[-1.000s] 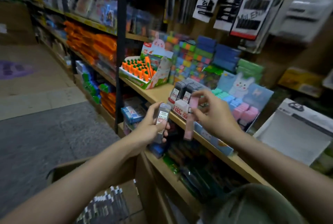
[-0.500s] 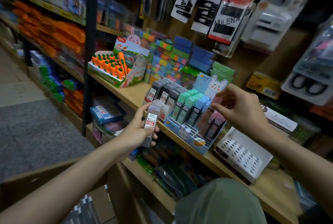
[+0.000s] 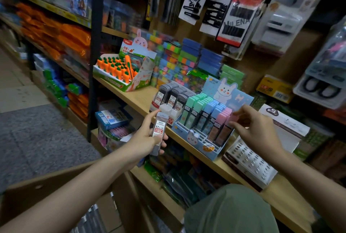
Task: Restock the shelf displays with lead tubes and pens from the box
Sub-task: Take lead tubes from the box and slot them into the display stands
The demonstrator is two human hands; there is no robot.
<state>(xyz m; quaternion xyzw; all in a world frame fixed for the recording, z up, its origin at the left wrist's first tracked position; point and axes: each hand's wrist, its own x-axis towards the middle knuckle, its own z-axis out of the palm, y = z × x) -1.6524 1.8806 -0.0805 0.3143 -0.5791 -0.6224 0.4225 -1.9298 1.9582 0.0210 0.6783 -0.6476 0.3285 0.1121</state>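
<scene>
My left hand (image 3: 148,139) grips a grey lead tube (image 3: 158,131) with a white and red 0.7 label, held upright in front of the shelf edge. Behind it stands a white display (image 3: 171,101) of the same grey tubes. My right hand (image 3: 251,126) pinches the top of a pink lead tube (image 3: 234,117) at the right end of the blue rabbit display (image 3: 202,139), which holds green, blue and pink tubes. A cardboard box (image 3: 33,195) with more stock sits low at the left, under my left forearm.
An orange carrot-pen display (image 3: 121,71) stands further left on the wooden shelf (image 3: 134,97). A white perforated box (image 3: 249,163) lies right of the rabbit display. Hair-clip cards (image 3: 234,15) hang above. A black upright post (image 3: 95,54) divides the shelving; the grey floor (image 3: 37,135) lies left.
My right hand carried the pink tube from near the grey tubes rightward to the rabbit display's pink row. My left hand kept holding the grey tube. The view swung right.
</scene>
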